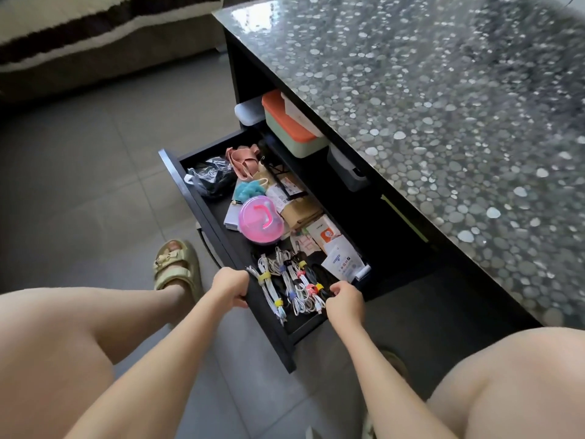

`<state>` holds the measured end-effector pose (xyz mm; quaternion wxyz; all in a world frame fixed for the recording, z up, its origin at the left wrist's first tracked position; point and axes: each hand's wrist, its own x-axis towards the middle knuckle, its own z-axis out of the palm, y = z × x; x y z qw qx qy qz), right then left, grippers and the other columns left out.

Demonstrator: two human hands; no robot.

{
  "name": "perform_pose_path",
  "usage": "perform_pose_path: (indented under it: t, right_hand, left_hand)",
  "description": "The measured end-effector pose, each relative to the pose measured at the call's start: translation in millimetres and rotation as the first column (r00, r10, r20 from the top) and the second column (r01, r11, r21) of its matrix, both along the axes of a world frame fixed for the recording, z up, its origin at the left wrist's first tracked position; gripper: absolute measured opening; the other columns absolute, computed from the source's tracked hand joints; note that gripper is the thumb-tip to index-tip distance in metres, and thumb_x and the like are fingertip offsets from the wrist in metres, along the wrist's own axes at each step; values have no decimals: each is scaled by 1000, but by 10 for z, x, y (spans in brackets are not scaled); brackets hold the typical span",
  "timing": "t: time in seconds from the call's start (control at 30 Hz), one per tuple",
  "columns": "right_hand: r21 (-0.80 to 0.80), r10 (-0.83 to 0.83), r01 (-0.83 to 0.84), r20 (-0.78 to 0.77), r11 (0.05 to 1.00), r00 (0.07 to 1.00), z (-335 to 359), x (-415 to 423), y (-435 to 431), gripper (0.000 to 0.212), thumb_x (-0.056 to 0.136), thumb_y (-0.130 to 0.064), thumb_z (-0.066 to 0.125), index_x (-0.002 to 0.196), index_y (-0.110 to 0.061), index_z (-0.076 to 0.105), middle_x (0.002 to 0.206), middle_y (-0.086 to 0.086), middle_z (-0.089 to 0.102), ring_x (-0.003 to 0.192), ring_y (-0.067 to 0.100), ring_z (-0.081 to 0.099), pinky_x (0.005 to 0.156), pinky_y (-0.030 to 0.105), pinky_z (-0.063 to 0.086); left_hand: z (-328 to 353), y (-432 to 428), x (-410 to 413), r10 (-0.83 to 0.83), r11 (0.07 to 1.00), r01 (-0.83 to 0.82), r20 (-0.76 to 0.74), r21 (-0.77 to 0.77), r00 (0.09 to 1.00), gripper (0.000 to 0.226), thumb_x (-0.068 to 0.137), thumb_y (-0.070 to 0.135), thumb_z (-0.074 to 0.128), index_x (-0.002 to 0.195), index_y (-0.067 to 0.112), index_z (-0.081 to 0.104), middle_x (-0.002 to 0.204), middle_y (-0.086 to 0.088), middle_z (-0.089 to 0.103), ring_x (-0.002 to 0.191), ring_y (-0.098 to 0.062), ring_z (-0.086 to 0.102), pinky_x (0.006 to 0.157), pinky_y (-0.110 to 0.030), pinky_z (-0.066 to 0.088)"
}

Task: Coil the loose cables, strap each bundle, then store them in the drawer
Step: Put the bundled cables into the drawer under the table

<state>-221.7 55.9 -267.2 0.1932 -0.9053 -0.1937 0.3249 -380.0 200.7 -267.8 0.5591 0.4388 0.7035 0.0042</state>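
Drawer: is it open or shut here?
Open. The drawer is pulled far out of the cabinet, its contents exposed, with strapped cable bundles lying at its near end. The left hand grips its front panel.

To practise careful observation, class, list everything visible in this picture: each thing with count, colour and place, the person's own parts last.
drawer: one, black, pulled out, centre
cable bundles: several, white and black with coloured straps, drawer's near end
round container: one, pink, mid drawer
plastic bag: one, black, drawer's far end
packets: a few, white, beside the cable bundles
lidded box: one, green with orange lid, shelf above the drawer
table top: one, grey pebble pattern, right
sandal: one clear, pale green, left foot
left grip: holds the drawer's front
right grip: fingers curled at drawer's near wall; hold unclear
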Motion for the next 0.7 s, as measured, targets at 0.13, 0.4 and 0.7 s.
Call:
perform_pose_path:
  t: [0.13, 0.4, 0.7]
  right_hand:
    - [-113, 139, -148, -79, 983, 987, -24, 43, -39, 40, 88, 3, 46, 126, -3, 56, 131, 16, 55, 119, 30, 52, 94, 32, 44]
    - [-354, 335, -255, 187, 900, 924, 10, 225, 100, 29, 90, -13, 47, 115, -14, 61, 124, 3, 60, 120, 22, 47, 103, 35, 35]
    - [156, 6, -31, 156, 987, 988, 704, 406, 488, 38, 85, -1, 48, 114, -17, 66, 116, 5, 66, 107, 26, 59, 87, 35, 49]
  left_hand:
    - [15, -29, 256, 75, 997, -73, 97, -25, 993, 21, 78, -17, 36, 81, -2, 51, 82, -19, 52, 77, -42, 66, 74, -48, 55]
    - [58, -57, 570, 6, 997, 18, 289, -79, 957, 49, 81, -20, 28, 123, -10, 51, 97, -14, 48, 70, -23, 58, 60, -29, 57]
    - [97, 83, 992, 13, 995, 23, 365, -93, 931, 46, 78, -24, 28, 116, -15, 53, 107, -25, 58, 73, -35, 63, 75, -45, 57]
